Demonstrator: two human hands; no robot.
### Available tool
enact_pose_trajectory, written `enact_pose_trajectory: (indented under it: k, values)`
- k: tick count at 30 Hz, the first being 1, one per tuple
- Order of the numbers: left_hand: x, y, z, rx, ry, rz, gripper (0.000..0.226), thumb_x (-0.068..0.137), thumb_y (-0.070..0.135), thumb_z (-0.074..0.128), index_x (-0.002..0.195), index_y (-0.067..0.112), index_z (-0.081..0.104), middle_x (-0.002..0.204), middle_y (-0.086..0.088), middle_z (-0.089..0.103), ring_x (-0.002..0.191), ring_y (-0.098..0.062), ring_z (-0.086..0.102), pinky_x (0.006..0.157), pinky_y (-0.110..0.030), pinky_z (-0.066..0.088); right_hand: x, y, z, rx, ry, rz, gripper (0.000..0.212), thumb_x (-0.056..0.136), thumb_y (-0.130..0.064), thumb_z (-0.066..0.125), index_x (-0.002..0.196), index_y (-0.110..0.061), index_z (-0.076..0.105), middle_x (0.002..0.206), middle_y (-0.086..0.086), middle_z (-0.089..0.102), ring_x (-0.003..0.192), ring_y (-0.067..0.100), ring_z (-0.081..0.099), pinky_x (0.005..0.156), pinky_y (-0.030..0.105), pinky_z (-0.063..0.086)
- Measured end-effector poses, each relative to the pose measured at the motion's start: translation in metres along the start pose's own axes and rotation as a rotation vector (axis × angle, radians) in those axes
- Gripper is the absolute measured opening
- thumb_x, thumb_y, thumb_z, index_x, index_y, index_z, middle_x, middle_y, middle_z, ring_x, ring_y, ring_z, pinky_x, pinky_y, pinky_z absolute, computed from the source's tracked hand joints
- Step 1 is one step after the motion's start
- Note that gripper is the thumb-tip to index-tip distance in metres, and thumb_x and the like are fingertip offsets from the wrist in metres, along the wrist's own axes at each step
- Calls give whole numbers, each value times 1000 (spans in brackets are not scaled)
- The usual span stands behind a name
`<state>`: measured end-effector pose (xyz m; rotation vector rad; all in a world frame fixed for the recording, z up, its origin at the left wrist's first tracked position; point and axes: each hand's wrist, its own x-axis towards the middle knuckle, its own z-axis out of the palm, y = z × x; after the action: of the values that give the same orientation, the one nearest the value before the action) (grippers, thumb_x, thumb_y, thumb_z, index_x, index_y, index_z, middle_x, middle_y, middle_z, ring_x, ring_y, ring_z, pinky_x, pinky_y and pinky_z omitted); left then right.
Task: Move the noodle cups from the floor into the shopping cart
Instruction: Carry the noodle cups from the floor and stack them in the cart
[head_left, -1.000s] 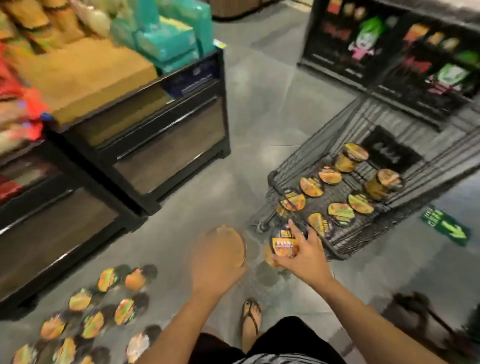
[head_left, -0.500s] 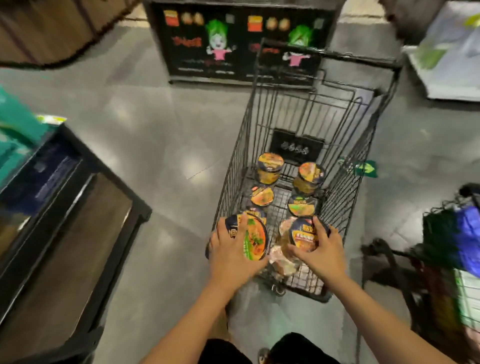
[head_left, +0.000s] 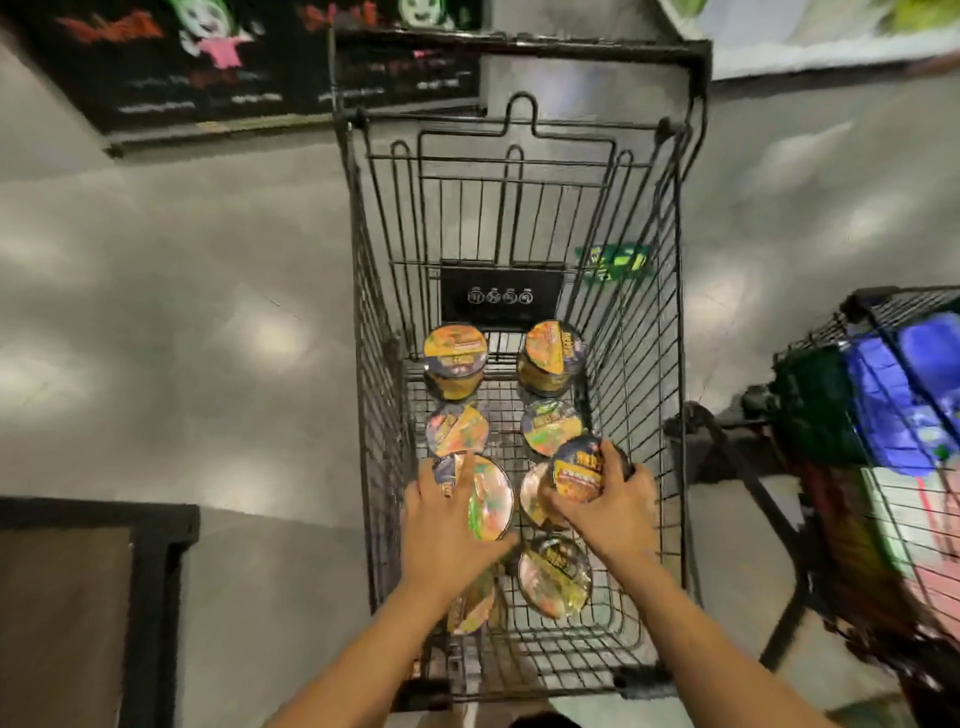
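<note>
A black wire shopping cart (head_left: 670, 332) stands straight in front of me, seen from above. Several noodle cups with orange and yellow lids rest on its floor, among them one at the far left (head_left: 455, 358) and one at the far right (head_left: 549, 356). My left hand (head_left: 441, 525) grips a noodle cup (head_left: 491, 499) tilted on its side, inside the cart's left half. My right hand (head_left: 610, 512) holds another noodle cup (head_left: 579, 467) above the cups in the right half. Both hands are inside the basket.
A second cart (head_left: 893, 405) with blue and green goods stands close on the right. A dark display stand (head_left: 208, 67) with cartoon figures is beyond the cart. A dark shelf corner (head_left: 93, 582) is at the lower left. Grey floor (head_left: 182, 322) lies between.
The view swung from the floor cups and shelves to directly over the cart. Both hands carried their cups from outside the cart's near end into the basket, lower among the cups there.
</note>
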<state>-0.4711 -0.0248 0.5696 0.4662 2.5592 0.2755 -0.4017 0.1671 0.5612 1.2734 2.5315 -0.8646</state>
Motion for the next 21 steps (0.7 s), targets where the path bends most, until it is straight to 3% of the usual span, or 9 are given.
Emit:
enact_pose_trajectory:
  k: [4, 7, 12, 18, 21]
  values:
    - [51, 2, 8, 38, -15, -25, 113, 70, 83, 52, 152, 37, -10, 155, -21, -2, 141, -41, 9, 115, -45, 19, 56, -10, 14, -11, -46, -23, 111, 63, -72, 71, 152, -31, 18, 148, 20, 19, 138, 38, 23, 107, 42, 34]
    - [94, 7, 17, 43, 8, -74, 112, 69, 82, 53, 151, 39, -10, 154, -20, -1, 140, -41, 8, 116, -46, 17, 99, -13, 28, -88, -6, -52, 115, 55, -83, 57, 151, -29, 24, 144, 24, 27, 133, 42, 30, 107, 47, 37]
    - [158, 14, 40, 30, -8, -153, 111, 69, 80, 58, 151, 39, -5, 153, -18, -3, 141, -39, 8, 115, -48, 20, 144, -9, 58, -157, -81, -55, 120, 56, -77, 65, 151, -24, 17, 146, 25, 26, 133, 42, 29, 107, 51, 36]
    - [181, 8, 66, -79, 58, -245, 113, 66, 78, 63, 152, 38, 2, 156, -19, -2, 142, -42, 9, 115, -51, 18, 158, -1, 77, -169, -70, -98, 123, 57, -75, 71, 153, -20, 16, 147, 26, 24, 134, 42, 27, 110, 50, 33]
    - [178, 6, 65, -38, 86, -215, 115, 64, 82, 60, 153, 34, 5, 155, -22, 2, 140, -45, 14, 113, -53, 22, 158, 2, 81, -172, -14, -144, 122, 57, -83, 60, 151, -12, 25, 141, 33, 31, 128, 47, 34, 105, 56, 37]
